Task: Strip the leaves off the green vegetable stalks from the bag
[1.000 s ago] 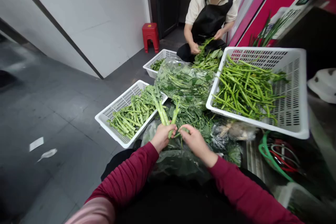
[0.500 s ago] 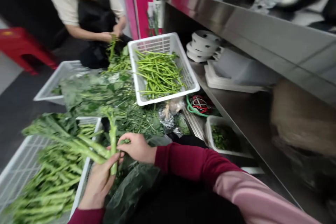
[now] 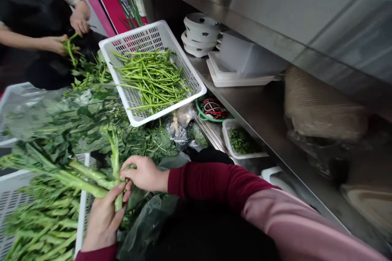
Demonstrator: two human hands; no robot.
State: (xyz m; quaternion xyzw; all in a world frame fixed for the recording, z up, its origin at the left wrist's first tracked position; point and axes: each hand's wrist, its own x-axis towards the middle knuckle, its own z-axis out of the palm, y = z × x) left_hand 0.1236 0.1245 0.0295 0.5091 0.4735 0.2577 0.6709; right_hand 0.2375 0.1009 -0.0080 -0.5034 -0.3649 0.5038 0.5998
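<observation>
In my left hand (image 3: 105, 216) are several thick green broccolini-like stalks (image 3: 82, 183), gripped near their cut ends. One budded stalk (image 3: 114, 153) stands upright between my two hands, while the others slant off to the left. My right hand (image 3: 142, 173) is closed in a pinch beside the upright stalk, with a small bit of green leaf (image 3: 132, 166) showing at its fingers. Below and left of my hands, a white basket (image 3: 80, 220) holds many trimmed stalks (image 3: 45, 220). Dark loose leaves (image 3: 150, 142) lie beyond my hands.
A white basket (image 3: 200, 89) of thin green stems (image 3: 153, 77) rests farther ahead. At the upper left, a co-worker's hands (image 3: 65, 40) hold a green stem. Along the right runs a steel shelf (image 3: 245, 106) with white pots (image 3: 202, 28) and a plastic tub (image 3: 241, 155) of greens.
The view has swung to the right and closer, so baskets and hands appear farther left. My left hand keeps its grip on the stalks; my right hand stays pinched beside the upright one.
</observation>
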